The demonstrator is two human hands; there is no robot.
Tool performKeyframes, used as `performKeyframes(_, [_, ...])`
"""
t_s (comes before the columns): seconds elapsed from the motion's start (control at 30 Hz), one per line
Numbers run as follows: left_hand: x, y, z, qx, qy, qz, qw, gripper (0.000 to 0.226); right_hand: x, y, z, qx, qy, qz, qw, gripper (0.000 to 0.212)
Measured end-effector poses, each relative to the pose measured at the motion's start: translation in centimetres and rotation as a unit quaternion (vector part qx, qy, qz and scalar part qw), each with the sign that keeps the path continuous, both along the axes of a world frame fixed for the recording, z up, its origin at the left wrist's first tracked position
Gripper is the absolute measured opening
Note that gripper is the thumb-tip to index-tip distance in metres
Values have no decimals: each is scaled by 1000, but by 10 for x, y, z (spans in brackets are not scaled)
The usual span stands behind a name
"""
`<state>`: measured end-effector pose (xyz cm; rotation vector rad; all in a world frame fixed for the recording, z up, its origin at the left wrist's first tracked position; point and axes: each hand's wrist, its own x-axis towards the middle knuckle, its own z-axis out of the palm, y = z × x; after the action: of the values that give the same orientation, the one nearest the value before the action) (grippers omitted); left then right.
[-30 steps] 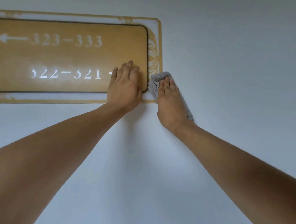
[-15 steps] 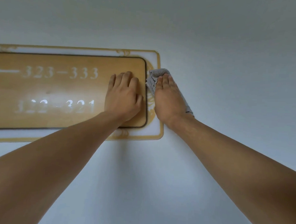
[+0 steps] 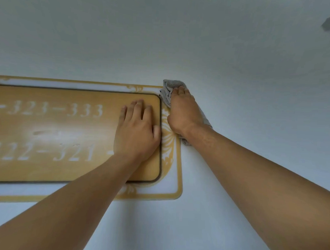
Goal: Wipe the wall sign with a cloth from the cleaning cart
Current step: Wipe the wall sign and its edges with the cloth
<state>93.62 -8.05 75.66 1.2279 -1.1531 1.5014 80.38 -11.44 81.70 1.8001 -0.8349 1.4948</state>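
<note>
Fingers (image 3: pixel 137 109) of the left hand (image 3: pixel 136 131) straight and close together, flat on the yellow wall sign (image 3: pixel 57 132), right hand (image 3: pixel 183 112) pressing the grey cloth (image 3: pixel 170 88) with flat fingers at the sign's top right corner, white wall (image 3: pixel 236 90) all around

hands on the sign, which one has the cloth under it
The right hand: it presses the grey cloth flat at the sign's upper right corner. The left hand lies bare and flat on the wooden panel, with no cloth beneath it.
</note>
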Motion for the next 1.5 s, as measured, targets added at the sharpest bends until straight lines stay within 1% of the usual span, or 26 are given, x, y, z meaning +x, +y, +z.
performKeyframes(0.1, [0, 1, 1, 5, -2, -1, 1000, 60, 2, 5, 14, -7, -7, 0, 1000, 70])
performKeyframes(0.27, [0, 4, 2, 6, 2, 0, 1000, 62, 0, 8, 18, -47, -45, -4, 998, 43])
performKeyframes(0.33, [1, 4, 2, 6, 2, 1, 1000, 61, 1, 9, 18, -53, -53, -4, 997, 39])
performKeyframes(0.5, [3, 4, 1, 3, 1, -7, 1000, 62, 8, 13, 20, -59, -49, -1, 997, 38])
performKeyframes(0.67, [5, 4, 2, 11, 7, -21, 1000, 64, 13, 19, 29, -39, -34, -9, 999, 25])
performKeyframes(0.87, [7, 7, 5, 51, 1, -4, 999, 65, 28, 33, 36, -49, -21, -37, 998, 26])
performKeyframes(0.97, [15, 10, 4, 72, -17, 7, 997, 66, 36, 42, 36, -38, -13, -46, 998, 22])
performKeyframes(1.1, [26, 22, 5, 122, -49, 5, 991, 68, 50, 56, 37, -35, -9, -50, 998, 16])
performKeyframes(1.2, [48, 42, 9, 135, -66, 52, 987, 67, 63, 66, 40, -23, -4, -39, 999, 20])
performKeyframes(1.27, [70, 57, 10, 125, -55, 80, 987, 65, 68, 70, 40, -20, -2, -38, 999, 24])
performKeyframes(1.4, [117, 84, 8, 119, -32, 114, 986, 63, 74, 73, 41, -24, -3, -55, 998, 22])
performKeyframes(1.5, [147, 101, 8, 105, 0, 101, 989, 61, 91, 81, 40, -15, -5, -47, 999, 22])
